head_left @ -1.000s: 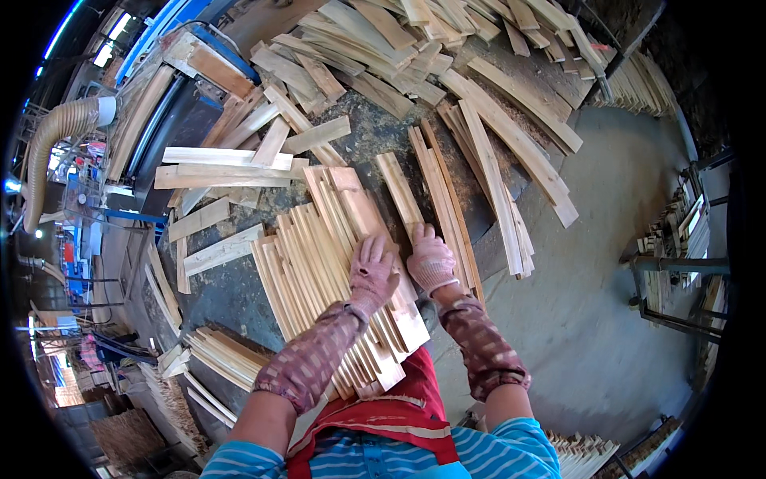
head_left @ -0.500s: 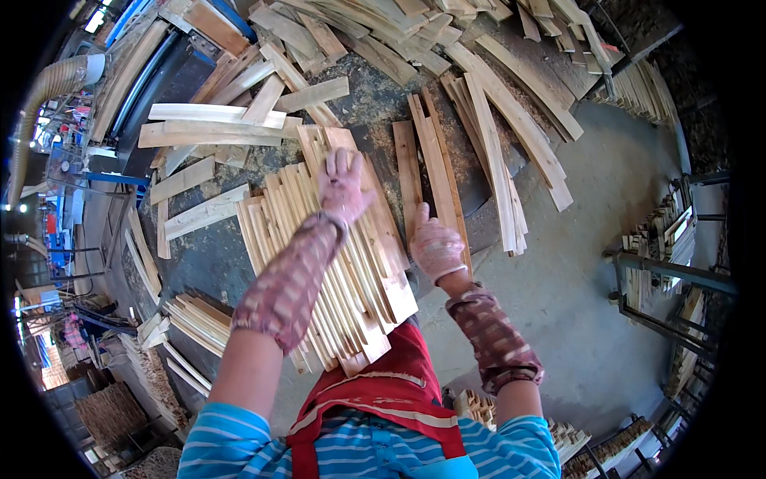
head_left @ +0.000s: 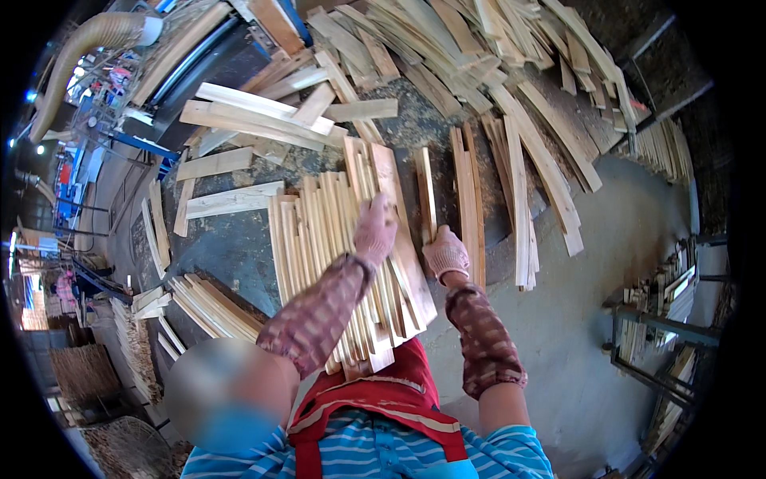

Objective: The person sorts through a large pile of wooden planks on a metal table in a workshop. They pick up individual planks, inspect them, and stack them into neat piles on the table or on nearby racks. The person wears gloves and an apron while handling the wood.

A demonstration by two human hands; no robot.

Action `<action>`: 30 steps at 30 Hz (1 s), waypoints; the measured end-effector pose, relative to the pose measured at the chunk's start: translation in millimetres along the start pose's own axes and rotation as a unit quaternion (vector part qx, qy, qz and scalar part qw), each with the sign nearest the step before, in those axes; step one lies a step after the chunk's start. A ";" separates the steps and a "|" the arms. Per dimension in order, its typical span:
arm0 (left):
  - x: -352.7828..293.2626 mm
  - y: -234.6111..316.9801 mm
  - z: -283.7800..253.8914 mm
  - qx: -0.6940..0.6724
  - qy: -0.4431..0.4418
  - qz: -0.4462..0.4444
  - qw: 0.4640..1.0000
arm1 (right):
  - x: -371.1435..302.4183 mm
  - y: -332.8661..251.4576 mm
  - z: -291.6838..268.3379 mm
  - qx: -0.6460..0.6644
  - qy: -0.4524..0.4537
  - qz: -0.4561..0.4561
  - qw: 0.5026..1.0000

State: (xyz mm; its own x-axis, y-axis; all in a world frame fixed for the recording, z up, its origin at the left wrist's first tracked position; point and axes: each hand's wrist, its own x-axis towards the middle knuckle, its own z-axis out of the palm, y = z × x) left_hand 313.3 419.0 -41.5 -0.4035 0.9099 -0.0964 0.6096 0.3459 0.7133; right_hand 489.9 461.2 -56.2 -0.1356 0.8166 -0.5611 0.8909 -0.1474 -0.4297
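Observation:
A broad row of narrow wooden slats, many set on edge, lies on the dark work surface in front of my body. My left hand, in a pale pinkish glove, rests on top of the slats near their right side, fingers stretched over the wood and slightly blurred. Beside it lies a wider flat board. To the right, my gloved right hand is closed round the near end of a wooden board, which is turned up on its narrow edge. Its fingertips are partly hidden.
More long boards lie just right of my right hand. A heap of loose boards covers the far side. Crossed offcuts lie far left, near a machine and a ribbed hose. Metal racks stand at the right.
My right hand has taken hold of the board, which has turned from flat onto its edge. My left hand has drawn its fingers closer together and lies nearer the slats' right side.

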 end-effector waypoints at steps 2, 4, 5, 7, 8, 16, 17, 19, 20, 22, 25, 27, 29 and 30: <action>-34.5 -26.9 6.7 -0.040 0.148 -0.032 0.988 | -9.5 -4.3 -3.1 -0.040 -0.006 -0.059 0.997; -55.5 -39.9 -10.5 -0.173 0.073 -0.167 0.968 | -14.1 -6.1 -10.7 -0.048 0.022 -0.040 0.998; -67.9 -34.5 -24.2 -0.301 0.082 -0.194 0.930 | -15.2 -1.9 -12.8 -0.062 0.042 -0.026 0.997; -93.9 -43.5 -60.2 -0.528 0.080 -0.145 0.833 | -22.3 -1.9 -20.5 -0.121 0.061 -0.011 0.991; -95.6 -43.8 -83.6 -0.513 0.090 -0.173 0.836 | -26.0 -4.3 -28.6 -0.164 0.029 0.006 0.986; -100.9 -139.3 -263.5 -0.598 0.127 -0.156 0.776 | -74.1 -38.5 -30.4 -0.163 0.122 -0.166 0.965; -101.6 -156.0 -276.5 -0.602 0.111 -0.165 0.774 | -85.2 -46.0 -15.6 -0.141 0.109 -0.205 0.963; -108.6 -186.2 -295.6 -0.608 0.092 -0.183 0.767 | -125.4 -93.7 5.5 -0.047 -0.038 -0.210 0.976; -110.5 -197.1 -294.5 -0.616 0.089 -0.191 0.759 | -154.9 -132.2 13.0 0.004 -0.170 -0.153 0.973; -113.7 -213.7 -295.8 -0.632 0.077 -0.203 0.743 | -192.3 -141.0 84.3 0.082 -0.214 -0.326 0.917; -126.8 -235.5 -304.0 -0.650 0.092 -0.200 0.727 | -263.9 -207.6 124.1 -0.089 -0.171 -0.295 0.936; -134.7 -231.1 -314.5 -0.645 0.113 -0.211 0.725 | -278.3 -218.0 157.7 -0.029 -0.169 -0.248 0.954; -164.7 -204.7 -330.5 -0.626 0.069 -0.200 0.750 | -288.9 -238.9 180.8 0.011 -0.161 -0.206 0.965; -181.7 -201.9 -339.5 -0.615 0.043 -0.194 0.763 | -293.5 -250.2 198.4 0.019 -0.135 -0.245 0.960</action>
State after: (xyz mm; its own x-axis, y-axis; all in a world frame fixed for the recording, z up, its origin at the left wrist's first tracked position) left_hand 31.9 106.1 67.7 -0.4658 0.7567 -0.4587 -0.6476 0.0617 0.7595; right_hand 220.8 147.6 75.6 -0.6469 0.6192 -0.4451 0.6749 0.1932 -0.7121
